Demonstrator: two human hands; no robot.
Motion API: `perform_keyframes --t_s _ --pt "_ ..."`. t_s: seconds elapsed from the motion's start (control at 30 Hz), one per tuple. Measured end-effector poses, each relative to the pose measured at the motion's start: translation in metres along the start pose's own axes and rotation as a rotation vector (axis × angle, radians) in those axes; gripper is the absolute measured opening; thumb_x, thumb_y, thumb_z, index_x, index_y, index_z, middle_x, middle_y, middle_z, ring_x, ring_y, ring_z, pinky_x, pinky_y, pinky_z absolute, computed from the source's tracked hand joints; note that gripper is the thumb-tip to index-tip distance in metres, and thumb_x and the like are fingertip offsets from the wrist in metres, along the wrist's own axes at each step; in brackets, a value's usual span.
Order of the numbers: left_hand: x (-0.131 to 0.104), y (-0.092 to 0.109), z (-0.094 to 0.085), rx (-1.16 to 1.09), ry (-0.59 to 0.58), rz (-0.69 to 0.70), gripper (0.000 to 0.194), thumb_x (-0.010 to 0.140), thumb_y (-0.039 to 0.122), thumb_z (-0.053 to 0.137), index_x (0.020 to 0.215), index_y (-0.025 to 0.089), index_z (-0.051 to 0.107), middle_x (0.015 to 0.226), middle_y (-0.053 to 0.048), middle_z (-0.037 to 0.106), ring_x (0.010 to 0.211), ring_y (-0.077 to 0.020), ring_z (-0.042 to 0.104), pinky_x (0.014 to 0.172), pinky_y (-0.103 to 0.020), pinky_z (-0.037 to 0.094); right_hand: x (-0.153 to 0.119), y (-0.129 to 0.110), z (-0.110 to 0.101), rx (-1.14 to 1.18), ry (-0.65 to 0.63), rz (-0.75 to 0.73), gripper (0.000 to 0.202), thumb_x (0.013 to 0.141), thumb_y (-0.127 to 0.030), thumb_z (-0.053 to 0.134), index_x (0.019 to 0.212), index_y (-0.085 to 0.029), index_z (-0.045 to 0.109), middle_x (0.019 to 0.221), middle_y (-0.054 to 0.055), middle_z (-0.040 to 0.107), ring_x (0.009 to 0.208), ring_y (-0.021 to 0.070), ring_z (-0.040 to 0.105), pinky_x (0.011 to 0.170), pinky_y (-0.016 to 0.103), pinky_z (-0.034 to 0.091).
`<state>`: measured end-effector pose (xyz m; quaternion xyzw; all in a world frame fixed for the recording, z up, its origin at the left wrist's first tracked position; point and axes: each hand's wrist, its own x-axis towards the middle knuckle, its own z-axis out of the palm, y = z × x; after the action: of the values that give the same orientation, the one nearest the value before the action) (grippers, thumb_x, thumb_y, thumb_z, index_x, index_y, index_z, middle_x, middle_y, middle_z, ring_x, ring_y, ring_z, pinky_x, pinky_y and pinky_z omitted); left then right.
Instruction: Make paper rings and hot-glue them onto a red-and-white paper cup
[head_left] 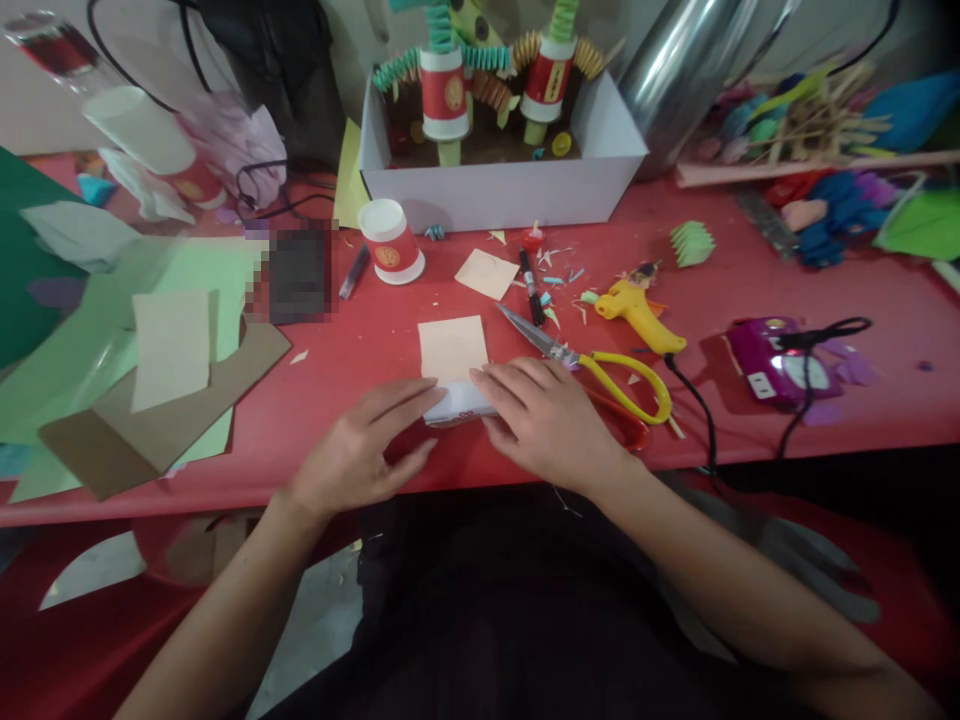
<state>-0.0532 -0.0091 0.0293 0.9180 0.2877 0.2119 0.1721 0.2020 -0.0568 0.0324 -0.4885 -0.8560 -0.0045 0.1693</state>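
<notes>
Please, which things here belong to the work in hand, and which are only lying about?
Apparently in the work: cream paper square, white item between left hand and right hand.

Seemingly lying about: scissors, glue gun, black marker, paper cup.

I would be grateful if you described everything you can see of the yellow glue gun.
The glue gun is yellow and looks like plastic. It lies on its side on the red table, just beyond the scissors, its handle slanting toward the person's right. A black cord leaves the handle's end. Colourful scraps lie around its front end.
</notes>
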Motion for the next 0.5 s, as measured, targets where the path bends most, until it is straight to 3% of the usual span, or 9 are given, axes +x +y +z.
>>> perform_keyframes --t_s 0.27,0.5 --pt "0.002 0.001 0.016 0.044 0.161 -0.051 0.044 0.091 0.019 0.063 0.134 0.024 0.057 0.128 -0.01 0.067 0.117 -0.0232 0.064 0.103 -0.042 0.055 0.001 -0.002 -0.002 0.037 -0.021 0.028 0.047 0.096 -0.022 0.049 0.14 -0.007 0.052 0.133 0.017 0.064 0.118 0.0345 0.054 0.098 0.053 0.043" --pt "0.008 0.003 0.013 -0.098 0.155 -0.177 0.038 0.092 0.024 0.062 0.13 0.023 0.062 0.126 -0.009 0.068 0.117 -0.0227 0.065 0.103 -0.044 0.054 0.002 -0.004 0.0 0.097 -0.039 0.1 0.057 0.093 -0.036 0.06 0.143 -0.011 0.05 0.14 0.017 0.059 0.124 0.0366 0.05 0.1 0.055 0.043"
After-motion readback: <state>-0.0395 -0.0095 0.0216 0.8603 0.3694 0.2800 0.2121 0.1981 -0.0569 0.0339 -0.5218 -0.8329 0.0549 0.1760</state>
